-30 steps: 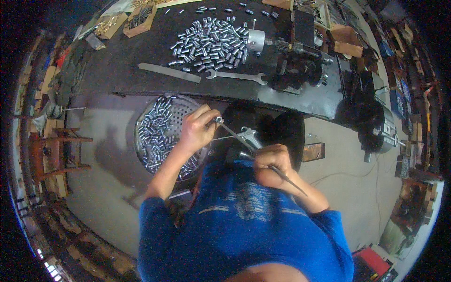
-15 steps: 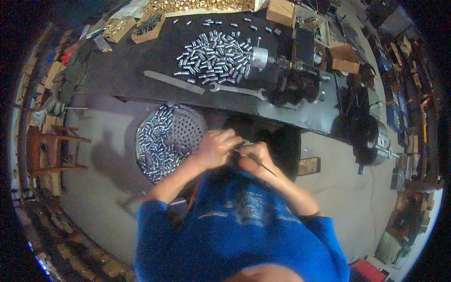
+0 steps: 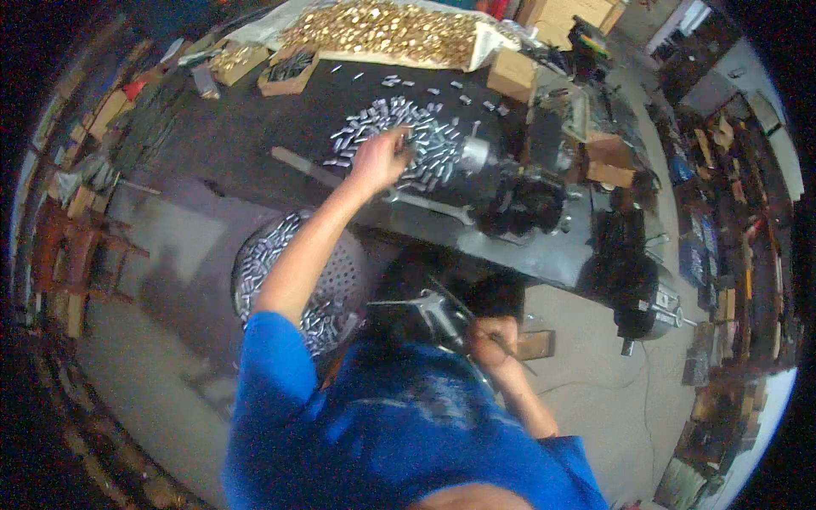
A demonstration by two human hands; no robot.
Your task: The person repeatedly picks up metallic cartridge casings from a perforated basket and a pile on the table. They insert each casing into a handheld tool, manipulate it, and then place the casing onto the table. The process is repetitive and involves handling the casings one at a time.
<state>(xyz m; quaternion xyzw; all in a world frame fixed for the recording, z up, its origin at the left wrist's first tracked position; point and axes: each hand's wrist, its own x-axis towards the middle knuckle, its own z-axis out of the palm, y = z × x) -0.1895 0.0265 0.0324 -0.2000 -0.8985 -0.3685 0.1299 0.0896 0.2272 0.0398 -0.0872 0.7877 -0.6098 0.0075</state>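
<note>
My left hand (image 3: 382, 160) reaches over the bench to a pile of small silver metal cylinders (image 3: 374, 119). Its thumb and fingers look slightly apart at the pile, though blurred; no part shows clearly between them. Low in front of my body, my right hand (image 3: 493, 340) is closed around a thin dark rod (image 3: 450, 295), which sticks out on both sides of the fist. Just left of that hand lies a silver metal fixture (image 3: 438, 316) with arms, its exact kind unclear. Below my left forearm, a round perforated basin (image 3: 344, 272) holds many similar cylinders.
An open-end wrench (image 3: 433, 206) and a flat metal bar (image 3: 302, 166) lie along the bench's front. Right of the pile stands dark machinery (image 3: 523, 200). Brass-coloured parts (image 3: 382, 34) fill a sheet behind, near small boxes (image 3: 289, 72). A wooden box (image 3: 535, 344) sits on the floor.
My left hand has left my right hand and moved forward to the pile on the bench. My right hand has shifted right and nearer my body, uncovering the metal fixture. The view has tilted.
</note>
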